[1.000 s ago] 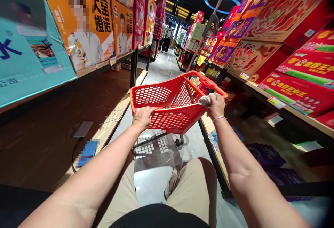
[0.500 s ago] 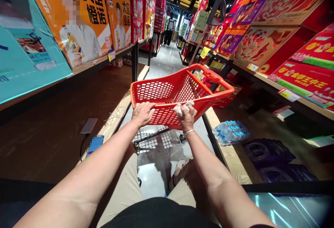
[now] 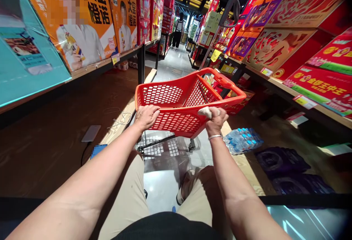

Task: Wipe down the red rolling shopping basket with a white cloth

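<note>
A red plastic shopping cart stands sideways before me, its push handle to the right. Over the near rim at its left end lies my left hand, fingers curled onto the edge. My right hand is closed around a crumpled white cloth and holds it against the near rim toward the handle end. The palm side of both hands is hidden. The basket's inside appears bare where it shows.
Shelves flank the aisle, with orange cartons at left and red gift boxes at right. Shrink-wrapped water bottles sit on the low right ledge. A white power bank lies at left. A person stands far down the aisle.
My right hand has slid the white cloth rightward along the near rim, toward the handle end. My left hand stays on the rim; the view has shifted slightly.
</note>
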Demonstrator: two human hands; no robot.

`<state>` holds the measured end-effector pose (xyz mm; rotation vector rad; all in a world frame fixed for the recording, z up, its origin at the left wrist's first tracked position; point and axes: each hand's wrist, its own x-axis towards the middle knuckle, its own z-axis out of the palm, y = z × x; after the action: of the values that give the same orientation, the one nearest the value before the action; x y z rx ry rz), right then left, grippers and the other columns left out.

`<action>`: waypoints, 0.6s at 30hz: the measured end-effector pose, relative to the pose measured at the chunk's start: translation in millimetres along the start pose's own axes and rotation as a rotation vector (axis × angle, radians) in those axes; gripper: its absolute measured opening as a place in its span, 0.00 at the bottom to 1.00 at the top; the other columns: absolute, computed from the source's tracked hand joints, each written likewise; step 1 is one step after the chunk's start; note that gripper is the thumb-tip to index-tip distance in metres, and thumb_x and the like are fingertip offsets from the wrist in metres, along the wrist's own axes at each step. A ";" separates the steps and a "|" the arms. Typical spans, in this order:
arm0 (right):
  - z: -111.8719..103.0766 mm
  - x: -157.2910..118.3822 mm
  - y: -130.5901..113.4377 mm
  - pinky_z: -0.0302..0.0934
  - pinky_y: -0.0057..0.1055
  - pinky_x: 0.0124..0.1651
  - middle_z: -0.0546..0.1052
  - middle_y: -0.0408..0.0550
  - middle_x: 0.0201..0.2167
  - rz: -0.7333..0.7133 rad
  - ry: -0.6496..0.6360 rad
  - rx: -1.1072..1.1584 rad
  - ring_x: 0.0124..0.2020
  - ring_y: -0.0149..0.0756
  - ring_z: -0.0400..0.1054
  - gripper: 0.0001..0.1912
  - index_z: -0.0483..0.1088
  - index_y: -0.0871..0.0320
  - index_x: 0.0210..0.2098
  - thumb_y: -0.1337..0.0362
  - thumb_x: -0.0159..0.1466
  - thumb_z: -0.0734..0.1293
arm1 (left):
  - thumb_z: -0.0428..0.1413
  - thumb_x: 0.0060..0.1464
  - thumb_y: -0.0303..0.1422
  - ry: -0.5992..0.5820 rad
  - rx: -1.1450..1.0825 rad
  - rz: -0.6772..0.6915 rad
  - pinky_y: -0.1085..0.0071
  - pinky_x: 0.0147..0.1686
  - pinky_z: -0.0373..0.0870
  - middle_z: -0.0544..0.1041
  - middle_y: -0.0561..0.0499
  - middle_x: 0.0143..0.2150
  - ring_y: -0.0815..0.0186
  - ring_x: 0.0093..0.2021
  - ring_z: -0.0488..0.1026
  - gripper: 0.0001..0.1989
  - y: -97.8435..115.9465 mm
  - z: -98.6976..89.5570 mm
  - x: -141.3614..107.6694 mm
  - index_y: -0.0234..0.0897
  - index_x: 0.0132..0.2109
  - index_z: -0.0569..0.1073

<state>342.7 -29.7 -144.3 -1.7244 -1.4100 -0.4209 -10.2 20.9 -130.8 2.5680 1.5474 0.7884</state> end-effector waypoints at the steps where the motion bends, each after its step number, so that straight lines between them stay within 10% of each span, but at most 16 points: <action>1: -5.2 11.6 3.1 0.55 0.50 0.63 0.61 0.52 0.57 -0.003 0.086 -0.020 0.58 0.48 0.53 0.23 0.75 0.52 0.52 0.71 0.60 0.61 | 0.42 0.69 0.42 0.003 -0.007 -0.004 0.57 0.52 0.60 0.80 0.47 0.49 0.54 0.51 0.73 0.21 -1.9 -0.2 1.4 0.43 0.55 0.75; 4: 4.2 2.8 5.3 0.58 0.49 0.62 0.60 0.53 0.58 -0.033 0.143 -0.053 0.58 0.48 0.54 0.22 0.74 0.52 0.51 0.70 0.58 0.62 | 0.43 0.68 0.43 0.007 -0.021 -0.019 0.58 0.52 0.60 0.81 0.48 0.48 0.55 0.51 0.74 0.20 -6.5 -0.5 5.2 0.44 0.52 0.76; 11: 61.3 -106.5 -6.0 0.64 0.49 0.55 0.62 0.55 0.53 0.136 -0.168 0.029 0.50 0.46 0.58 0.20 0.76 0.55 0.41 0.71 0.50 0.62 | 0.45 0.67 0.42 -0.002 -0.039 -0.027 0.57 0.52 0.61 0.81 0.48 0.48 0.56 0.52 0.75 0.17 -13.9 -1.8 10.0 0.44 0.50 0.76; 18: 2.1 -5.1 -21.0 0.58 0.49 0.63 0.61 0.54 0.57 -0.041 0.170 -0.006 0.58 0.48 0.57 0.24 0.74 0.53 0.52 0.71 0.56 0.63 | 0.49 0.63 0.44 0.038 -0.040 -0.029 0.57 0.53 0.61 0.80 0.47 0.45 0.55 0.50 0.74 0.16 -21.8 -6.2 6.5 0.42 0.46 0.76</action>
<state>321.4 -31.1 -140.9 -1.6264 -1.3245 -0.5808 -28.4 35.9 -129.1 2.5117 1.5584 0.8605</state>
